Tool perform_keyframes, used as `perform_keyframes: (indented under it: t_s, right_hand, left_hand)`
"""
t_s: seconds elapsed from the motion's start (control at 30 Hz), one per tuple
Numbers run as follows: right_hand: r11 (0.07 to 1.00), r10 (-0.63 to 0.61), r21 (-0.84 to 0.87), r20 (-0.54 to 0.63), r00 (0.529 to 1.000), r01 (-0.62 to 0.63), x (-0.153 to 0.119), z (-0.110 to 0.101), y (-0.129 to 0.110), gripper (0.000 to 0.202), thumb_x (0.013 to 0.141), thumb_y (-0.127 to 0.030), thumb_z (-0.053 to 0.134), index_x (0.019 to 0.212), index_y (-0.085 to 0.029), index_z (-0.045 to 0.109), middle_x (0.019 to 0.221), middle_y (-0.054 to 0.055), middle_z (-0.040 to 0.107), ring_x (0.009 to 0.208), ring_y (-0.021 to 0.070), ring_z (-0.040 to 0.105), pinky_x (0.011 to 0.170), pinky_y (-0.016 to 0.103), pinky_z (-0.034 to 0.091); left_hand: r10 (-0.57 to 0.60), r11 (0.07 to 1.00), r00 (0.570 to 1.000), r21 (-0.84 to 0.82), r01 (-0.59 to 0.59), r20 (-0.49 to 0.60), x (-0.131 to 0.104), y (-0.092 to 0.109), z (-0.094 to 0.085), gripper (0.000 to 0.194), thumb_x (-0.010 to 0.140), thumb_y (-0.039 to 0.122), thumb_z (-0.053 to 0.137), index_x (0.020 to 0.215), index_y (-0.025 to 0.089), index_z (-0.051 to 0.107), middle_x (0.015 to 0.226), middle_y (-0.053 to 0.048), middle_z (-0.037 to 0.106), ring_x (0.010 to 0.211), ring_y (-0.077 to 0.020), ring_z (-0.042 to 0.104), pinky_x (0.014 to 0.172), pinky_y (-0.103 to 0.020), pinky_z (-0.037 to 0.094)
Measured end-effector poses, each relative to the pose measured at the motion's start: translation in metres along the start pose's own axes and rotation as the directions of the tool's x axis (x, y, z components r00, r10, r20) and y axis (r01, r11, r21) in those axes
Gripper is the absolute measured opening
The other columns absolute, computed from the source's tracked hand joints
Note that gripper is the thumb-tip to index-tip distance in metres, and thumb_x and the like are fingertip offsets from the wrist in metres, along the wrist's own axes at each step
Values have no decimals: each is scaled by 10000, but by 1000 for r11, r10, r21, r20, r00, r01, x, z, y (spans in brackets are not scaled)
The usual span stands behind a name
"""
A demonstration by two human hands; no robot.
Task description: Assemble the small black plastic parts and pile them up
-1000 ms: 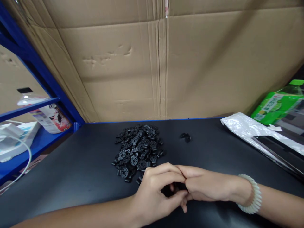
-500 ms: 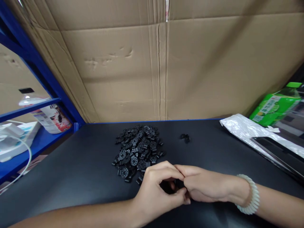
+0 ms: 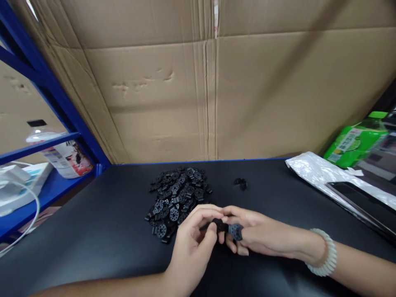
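Note:
Between my two hands is a small black plastic clip-like piece with a perforated round disc on its right end. My left hand is closed on its left end, thumb and fingers pinching it. My right hand grips the disc end, with some fingers curled underneath. Whether it is one part or two joined is unclear. Behind my left hand lies a heap of similar black plastic pieces. Two or so small black pieces sit apart, to the right of the heap.
The dark table meets a cardboard wall at the back. On the right are a silvery bag, a phone-like black object and a green bottle. A blue shelf at left holds another bottle and a power strip.
My hands have shifted and opened out around the piece, so its disc now shows. The left hand has moved a little left. The camera view has tilted slightly.

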State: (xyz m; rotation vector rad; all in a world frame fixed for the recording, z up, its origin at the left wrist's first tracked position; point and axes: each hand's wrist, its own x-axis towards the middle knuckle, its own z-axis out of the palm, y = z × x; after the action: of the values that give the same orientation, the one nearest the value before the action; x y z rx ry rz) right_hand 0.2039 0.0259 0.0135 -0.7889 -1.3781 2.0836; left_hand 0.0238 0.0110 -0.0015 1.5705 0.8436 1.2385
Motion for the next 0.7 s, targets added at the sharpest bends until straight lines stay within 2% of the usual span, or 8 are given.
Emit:
perform_keyframes:
  t_s: [0.07, 0.13, 0.23, 0.27, 0.33, 0.43, 0.53, 0.7]
  right_hand:
    - [975, -68, -213, -2, 998, 65, -1, -9, -1, 477, 621, -25, 453, 1066, -199, 450, 952, 14, 559, 759, 112, 536, 615, 236, 377]
    - [831, -188, -540, -54, 981, 129, -1, -22, -4, 453, 653, -35, 475, 1065, -222, 453, 953, 8, 562, 760, 129, 535, 645, 262, 410]
    - [356, -487, -933, -132, 863, 58, 0, -52, -10, 394, 703, -60, 514, 1063, -222, 491, 994, 40, 557, 859, 189, 541, 789, 358, 450]
    - [215, -571, -976, -99, 815, 32, 1, -62, -12, 407, 708, -59, 520, 1084, -211, 495, 1067, 69, 549, 968, 222, 526, 873, 399, 436]
    - [27, -640, -1000, -27, 768, -12, 3, -81, -13, 412, 720, -58, 521, 1110, -187, 499, 1190, 112, 515, 1135, 269, 451, 990, 457, 381]
    - [-60, -646, -996, -6, 763, -59, 4, -87, -13, 498, 721, -50, 510, 1203, -169, 479, 1291, 134, 450, 1222, 292, 374, 1035, 491, 358]
    - [-55, -636, -998, 15, 772, -27, 4, -67, -10, 589, 717, -8, 464, 1282, -172, 442, 1302, 123, 436, 1228, 272, 360, 1052, 479, 351]
    - [-87, -422, -989, 147, 895, 122, 9, -26, -5, 594, 815, -53, 427, 1395, -178, 386, 1219, 129, 485, 1104, 263, 423, 999, 476, 390]
  left_hand:
    - [35, 998, 999, 45, -35, 1, -1, -2, 0, 193, 890, 110, 494, 933, 220, 646, 1052, -44, 619, 1029, -163, 606, 839, -232, 528]
    - [62, 992, 998, 108, -61, 3, -2, -3, 0, 197, 880, 102, 516, 964, 231, 639, 1081, -37, 610, 1063, -160, 590, 903, -249, 502]
    - [101, 968, 993, 225, -114, 67, -4, -2, 1, 227, 839, 56, 535, 961, 223, 630, 1050, -27, 627, 1039, -158, 594, 937, -272, 472]
    - [105, 958, 988, 254, -131, 111, -5, -1, 2, 246, 821, 35, 533, 957, 216, 630, 1029, -26, 636, 1016, -158, 601, 927, -275, 471]
    - [94, 946, 974, 287, -152, 208, -5, 1, 3, 286, 779, -6, 526, 947, 200, 630, 1001, -25, 650, 974, -159, 610, 902, -277, 471]
    - [50, 936, 951, 318, -151, 305, -6, 5, 4, 327, 729, -44, 515, 937, 180, 633, 967, -29, 662, 929, -165, 616, 877, -284, 472]
    - [42, 928, 940, 334, -163, 340, -7, 6, 5, 334, 708, -51, 506, 926, 161, 643, 921, -45, 666, 887, -179, 615, 831, -292, 484]
    - [134, 923, 892, 273, -271, 432, -9, 6, 8, 319, 684, -45, 513, 899, 136, 664, 882, -75, 690, 840, -193, 614, 799, -291, 499]
